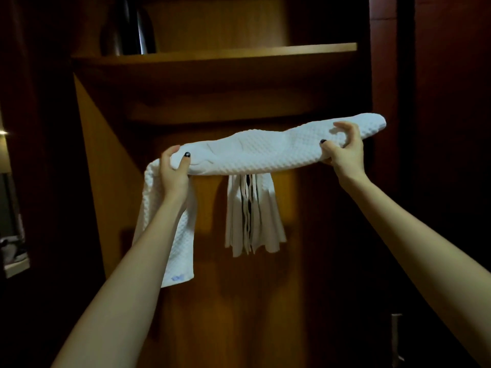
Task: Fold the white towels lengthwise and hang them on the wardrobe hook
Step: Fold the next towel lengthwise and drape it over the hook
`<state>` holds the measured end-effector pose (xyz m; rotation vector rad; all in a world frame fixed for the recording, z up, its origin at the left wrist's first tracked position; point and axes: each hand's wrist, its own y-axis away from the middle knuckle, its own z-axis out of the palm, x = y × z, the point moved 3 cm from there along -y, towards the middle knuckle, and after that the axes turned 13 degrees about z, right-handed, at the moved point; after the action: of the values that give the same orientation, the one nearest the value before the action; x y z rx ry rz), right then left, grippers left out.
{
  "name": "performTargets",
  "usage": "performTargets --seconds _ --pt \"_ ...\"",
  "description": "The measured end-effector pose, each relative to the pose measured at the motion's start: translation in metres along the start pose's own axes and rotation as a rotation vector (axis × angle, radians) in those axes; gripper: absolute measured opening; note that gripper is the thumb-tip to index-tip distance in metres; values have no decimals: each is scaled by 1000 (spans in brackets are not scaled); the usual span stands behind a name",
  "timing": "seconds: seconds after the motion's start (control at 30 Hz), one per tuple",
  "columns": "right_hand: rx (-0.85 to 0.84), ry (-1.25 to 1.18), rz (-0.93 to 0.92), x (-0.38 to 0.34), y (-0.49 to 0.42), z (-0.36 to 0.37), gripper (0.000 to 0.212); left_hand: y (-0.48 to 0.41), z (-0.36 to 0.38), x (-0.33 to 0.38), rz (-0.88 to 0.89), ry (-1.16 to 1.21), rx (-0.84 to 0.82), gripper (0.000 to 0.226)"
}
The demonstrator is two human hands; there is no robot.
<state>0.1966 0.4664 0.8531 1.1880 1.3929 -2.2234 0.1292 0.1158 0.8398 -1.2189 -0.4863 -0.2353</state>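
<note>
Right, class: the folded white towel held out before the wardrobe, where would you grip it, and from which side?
Grip the white towel at two points spread along its folded band, coming up from below on the near side, as the left hand and right hand do. It is long and limp, so spread grips likely keep its layers together and its middle free.

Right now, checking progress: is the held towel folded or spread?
Folded: the white waffle towel is a narrow band gripped by left hand and right hand, one end hanging.
</note>
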Motion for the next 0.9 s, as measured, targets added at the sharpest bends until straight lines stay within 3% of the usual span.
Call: performTargets --seconds 0.4,0.57,0.9 --pt "112 11 -13 28 -94 47 45 -99 47 -36 123 -24 -61 31" --pt "152 94 -43 63 -99 43 46 -91 57 -63 225 -168 -153 29" --pt "221 137 3 102 -104 35 39 -70 71 -69 296 -158 -84 22"
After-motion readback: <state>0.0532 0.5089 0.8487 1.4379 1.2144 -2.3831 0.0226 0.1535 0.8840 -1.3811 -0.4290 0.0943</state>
